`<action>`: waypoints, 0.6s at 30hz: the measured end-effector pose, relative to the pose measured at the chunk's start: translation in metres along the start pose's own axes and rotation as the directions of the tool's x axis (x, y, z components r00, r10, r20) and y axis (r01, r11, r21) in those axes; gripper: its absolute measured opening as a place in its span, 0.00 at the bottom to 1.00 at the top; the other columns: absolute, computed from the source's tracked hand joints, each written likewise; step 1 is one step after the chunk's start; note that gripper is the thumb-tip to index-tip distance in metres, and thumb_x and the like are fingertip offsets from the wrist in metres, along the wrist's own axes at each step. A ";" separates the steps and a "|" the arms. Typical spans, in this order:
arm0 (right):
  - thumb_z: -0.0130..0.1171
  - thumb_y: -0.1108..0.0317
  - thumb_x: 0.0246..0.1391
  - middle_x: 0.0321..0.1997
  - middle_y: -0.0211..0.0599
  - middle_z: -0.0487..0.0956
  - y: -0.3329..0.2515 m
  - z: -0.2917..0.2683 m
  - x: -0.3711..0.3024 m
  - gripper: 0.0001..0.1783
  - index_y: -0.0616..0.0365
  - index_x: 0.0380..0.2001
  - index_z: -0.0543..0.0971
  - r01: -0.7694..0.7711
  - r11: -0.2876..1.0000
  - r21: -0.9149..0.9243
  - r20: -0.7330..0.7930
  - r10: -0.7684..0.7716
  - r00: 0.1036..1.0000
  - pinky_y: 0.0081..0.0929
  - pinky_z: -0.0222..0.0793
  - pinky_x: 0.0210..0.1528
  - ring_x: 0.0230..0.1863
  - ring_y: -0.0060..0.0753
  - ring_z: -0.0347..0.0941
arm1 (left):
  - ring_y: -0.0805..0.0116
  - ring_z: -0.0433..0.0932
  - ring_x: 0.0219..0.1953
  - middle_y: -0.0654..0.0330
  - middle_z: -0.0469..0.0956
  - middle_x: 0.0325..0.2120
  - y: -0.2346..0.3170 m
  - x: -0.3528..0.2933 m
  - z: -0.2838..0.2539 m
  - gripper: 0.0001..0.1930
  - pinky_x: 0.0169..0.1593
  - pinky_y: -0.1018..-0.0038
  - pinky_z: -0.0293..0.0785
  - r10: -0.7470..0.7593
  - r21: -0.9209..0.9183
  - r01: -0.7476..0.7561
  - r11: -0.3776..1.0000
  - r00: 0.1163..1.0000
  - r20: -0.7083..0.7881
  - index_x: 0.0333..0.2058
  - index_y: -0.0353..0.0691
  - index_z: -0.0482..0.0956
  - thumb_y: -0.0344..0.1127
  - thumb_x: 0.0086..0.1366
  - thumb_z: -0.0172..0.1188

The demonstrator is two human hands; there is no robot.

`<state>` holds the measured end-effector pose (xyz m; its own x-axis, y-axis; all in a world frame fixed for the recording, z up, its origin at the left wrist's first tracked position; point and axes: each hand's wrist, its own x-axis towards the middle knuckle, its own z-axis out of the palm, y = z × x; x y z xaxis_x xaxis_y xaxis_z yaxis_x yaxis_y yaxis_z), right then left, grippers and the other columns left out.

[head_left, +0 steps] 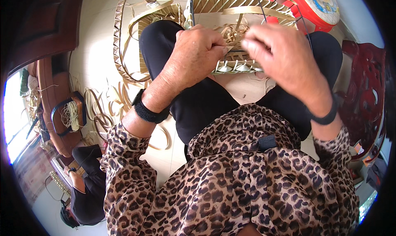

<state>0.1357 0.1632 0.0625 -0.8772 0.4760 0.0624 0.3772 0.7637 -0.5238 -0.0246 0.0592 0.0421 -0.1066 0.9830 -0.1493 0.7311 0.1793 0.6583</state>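
Note:
My left hand (pixel 196 50) is closed in a pinch above the near side of a wicker basket (pixel 206 5), thumb against forefinger. A pale weaving strip (pixel 225 51), only its short end showing, sticks out between them. To its right, my right hand (pixel 284 56) hangs over the basket's near right part, blurred by motion. Its fingers are curled, and I cannot make out whether anything is in them. The basket has a dark wire frame and rims lashed with pale cord. Inside it lies a tangle of thin curled shavings (pixel 233 33). The basket stands in front of my knees.
A second basket with a tall braided handle (pixel 119 38) stands at the left. Loose strips (pixel 119 96) lie on the tiled floor. A red stool (pixel 319 7) is at the far right, near carved dark wood furniture (pixel 363 91). Another person (pixel 86 190) sits at the lower left.

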 end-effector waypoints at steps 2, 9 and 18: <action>0.47 0.65 0.50 0.23 0.46 0.74 0.020 0.003 0.021 0.11 0.62 0.28 0.74 0.191 0.964 0.186 0.032 -0.201 0.979 0.37 0.65 0.32 0.28 0.47 0.71 | 0.68 0.75 0.26 0.57 0.73 0.22 0.004 0.000 0.004 0.03 0.31 0.75 0.70 0.006 -0.095 -0.016 0.995 0.995 -0.099 0.26 0.34 0.76 0.27 0.50 0.57; 0.55 0.56 0.48 0.34 0.43 0.76 0.041 0.005 0.061 0.22 0.65 0.40 0.73 -0.127 0.865 0.486 0.632 -0.247 0.734 0.26 0.66 0.39 0.34 0.33 0.71 | 0.66 0.72 0.31 0.60 0.74 0.26 0.001 -0.005 0.021 0.04 0.35 0.75 0.69 0.190 0.047 -0.187 0.981 0.898 -0.397 0.24 0.34 0.76 0.24 0.46 0.60; 0.52 0.70 0.44 0.19 0.41 0.69 0.018 -0.007 0.074 0.08 0.66 0.23 0.69 0.259 0.888 0.380 0.566 -0.445 0.694 0.30 0.63 0.32 0.25 0.37 0.68 | 0.74 0.71 0.39 0.60 0.75 0.35 -0.017 -0.009 -0.005 0.06 0.45 0.78 0.66 0.092 -0.311 -0.222 0.924 0.919 -0.383 0.31 0.33 0.76 0.21 0.56 0.51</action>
<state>0.0791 0.2151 0.0640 -0.9448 -0.2559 -0.2045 -0.0051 0.6356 -0.7720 -0.0392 0.0479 0.0357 -0.2887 0.9351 0.2056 0.4899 -0.0403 0.8709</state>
